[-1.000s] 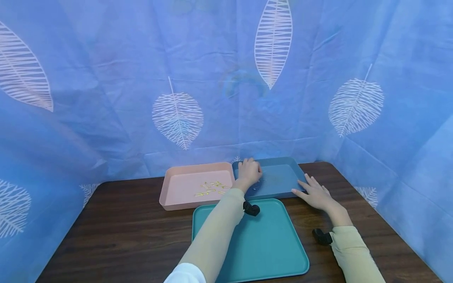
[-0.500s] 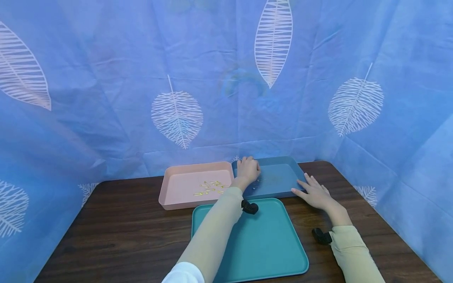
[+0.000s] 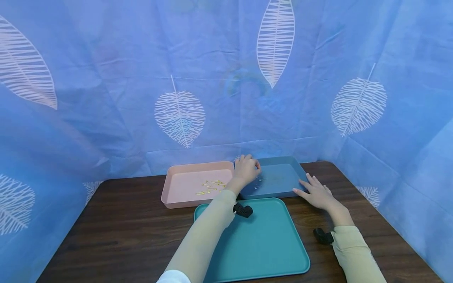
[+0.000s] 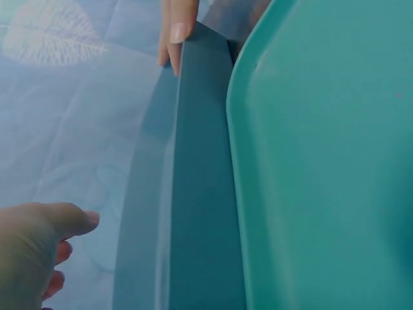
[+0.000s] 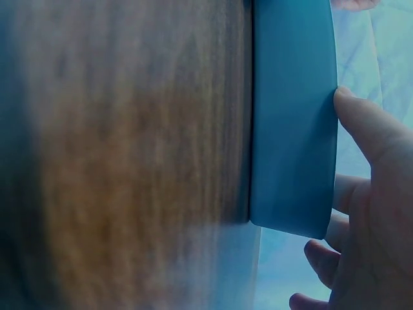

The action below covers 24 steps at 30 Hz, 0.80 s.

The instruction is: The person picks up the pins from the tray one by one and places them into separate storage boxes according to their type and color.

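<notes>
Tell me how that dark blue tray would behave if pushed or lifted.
The dark blue tray looks like rigid plastic, so probably stiff and light. Flat-bottomed on the wooden table, it should slide, not tip. The small clips inside may skid. Right hand touches its corner.

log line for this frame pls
left hand: curled over blue tray far-left corner | right hand: fingers flat on its near-right rim | pink tray: gold bits inside | teal tray: nearest

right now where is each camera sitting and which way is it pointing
Head: looks forward and down at the table and three trays; both sleeves and hands show.
Left wrist: by the left hand, along the blue tray wall beside the teal tray.
Right wrist: by the right hand, at the blue tray's outer wall.
Both wrist views share the blue tray.
</notes>
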### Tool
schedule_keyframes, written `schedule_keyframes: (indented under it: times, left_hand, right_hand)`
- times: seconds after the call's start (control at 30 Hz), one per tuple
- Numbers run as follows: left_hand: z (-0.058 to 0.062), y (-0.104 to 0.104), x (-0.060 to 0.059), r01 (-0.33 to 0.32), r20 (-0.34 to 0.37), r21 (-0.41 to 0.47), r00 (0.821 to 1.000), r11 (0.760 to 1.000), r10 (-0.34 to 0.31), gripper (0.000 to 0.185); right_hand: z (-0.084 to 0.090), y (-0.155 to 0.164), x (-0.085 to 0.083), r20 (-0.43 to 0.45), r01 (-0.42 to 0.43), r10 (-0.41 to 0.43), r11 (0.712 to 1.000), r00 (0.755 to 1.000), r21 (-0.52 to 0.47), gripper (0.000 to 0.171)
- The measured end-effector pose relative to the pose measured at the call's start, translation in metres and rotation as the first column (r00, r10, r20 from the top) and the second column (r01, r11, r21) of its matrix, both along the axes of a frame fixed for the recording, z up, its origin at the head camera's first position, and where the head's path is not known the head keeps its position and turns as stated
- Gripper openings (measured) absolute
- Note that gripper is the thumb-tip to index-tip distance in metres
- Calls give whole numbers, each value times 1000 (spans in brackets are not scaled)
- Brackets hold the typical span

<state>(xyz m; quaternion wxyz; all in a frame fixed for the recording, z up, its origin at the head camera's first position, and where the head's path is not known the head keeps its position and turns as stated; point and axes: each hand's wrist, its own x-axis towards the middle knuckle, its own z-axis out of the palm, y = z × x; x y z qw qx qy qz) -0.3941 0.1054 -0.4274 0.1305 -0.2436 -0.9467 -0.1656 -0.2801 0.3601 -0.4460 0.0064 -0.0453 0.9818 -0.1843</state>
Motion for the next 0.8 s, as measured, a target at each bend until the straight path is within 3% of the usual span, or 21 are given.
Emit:
schedule_keyframes:
  times: [0.53, 0.8]
  left_hand:
    - [13, -46, 21, 55, -100, 122, 994, 991, -43, 16]
    - [11, -95, 39, 2, -42, 264, 999, 964, 10, 12]
  right_hand:
    - [2, 13, -4, -118, -14, 18, 999, 993, 35, 74]
    - [12, 6, -5, -178, -35, 33, 999, 983, -10, 66]
